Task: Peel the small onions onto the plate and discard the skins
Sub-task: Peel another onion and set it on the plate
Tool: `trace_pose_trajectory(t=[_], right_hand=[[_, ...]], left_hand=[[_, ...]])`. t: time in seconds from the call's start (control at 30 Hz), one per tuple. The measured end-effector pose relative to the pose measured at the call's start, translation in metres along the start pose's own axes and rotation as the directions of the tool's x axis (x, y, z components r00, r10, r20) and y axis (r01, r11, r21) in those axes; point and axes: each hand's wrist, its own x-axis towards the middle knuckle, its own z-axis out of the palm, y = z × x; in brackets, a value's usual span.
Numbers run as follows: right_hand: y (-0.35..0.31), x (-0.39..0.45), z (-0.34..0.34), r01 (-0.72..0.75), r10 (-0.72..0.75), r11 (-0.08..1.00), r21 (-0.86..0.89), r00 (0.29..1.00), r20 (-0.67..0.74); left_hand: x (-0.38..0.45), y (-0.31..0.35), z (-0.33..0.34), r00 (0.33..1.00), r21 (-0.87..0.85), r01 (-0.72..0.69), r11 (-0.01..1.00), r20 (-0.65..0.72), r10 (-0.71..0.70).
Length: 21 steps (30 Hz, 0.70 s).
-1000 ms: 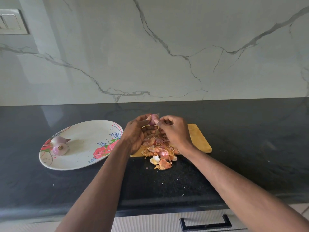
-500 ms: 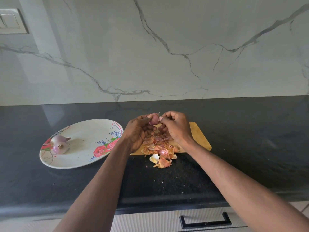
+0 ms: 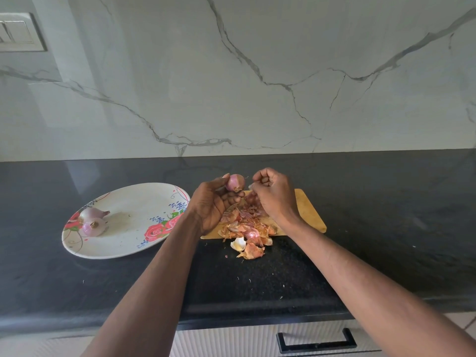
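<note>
A white oval plate (image 3: 134, 243) printed with red roses sits on the left of the black stone counter (image 3: 386, 228). Two peeled small onions (image 3: 93, 220) lie touching each other at its left end.

The left hand (image 3: 213, 204) holds a third small onion (image 3: 235, 182) up between thumb and curled fingers, above the far end of a wooden cutting board (image 3: 309, 215). This onion is pale pink and glossy, with its tufted root end turned toward the camera. The right hand (image 3: 273, 194) is just beside it, fingers curled in, thumb and forefinger pinching a thin shred of skin (image 3: 249, 186).

A heap of orange-brown onion skins (image 3: 247, 228) covers the board's near left part and spills over its edge onto the counter, with a whitish piece at the front. Small flecks of skin dot the counter nearby.

Behind the counter rises a white marble-veined wall (image 3: 257, 73), with a switch plate (image 3: 20, 32) at the upper left. Below the counter edge is a ribbed white drawer with a black handle (image 3: 316, 340).
</note>
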Motion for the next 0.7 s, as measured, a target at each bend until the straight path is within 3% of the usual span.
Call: trace_pose_trajectory(t=[0.17, 0.37, 0.7], right_hand=[[-0.0029, -0.0036, -0.0027, 0.101, -0.101, 0.995, 0.012, 0.995, -0.023], [-0.0046, -0.0051, -0.0034, 0.095, -0.099, 0.989, 0.111, 0.995, 0.029], [0.0019, -0.0069, -0.0016, 0.107, -0.109, 0.988, 0.109, 0.994, 0.009]], left_hand=[[0.0012, -0.0014, -0.0020, 0.999, 0.049, -0.048, 0.998, 0.007, 0.047], [0.0011, -0.0014, -0.0013, 0.999, 0.019, -0.006, 1.000, 0.037, 0.005], [0.0024, -0.0030, -0.0031, 1.000, 0.027, 0.015, 1.000, -0.008, -0.014]])
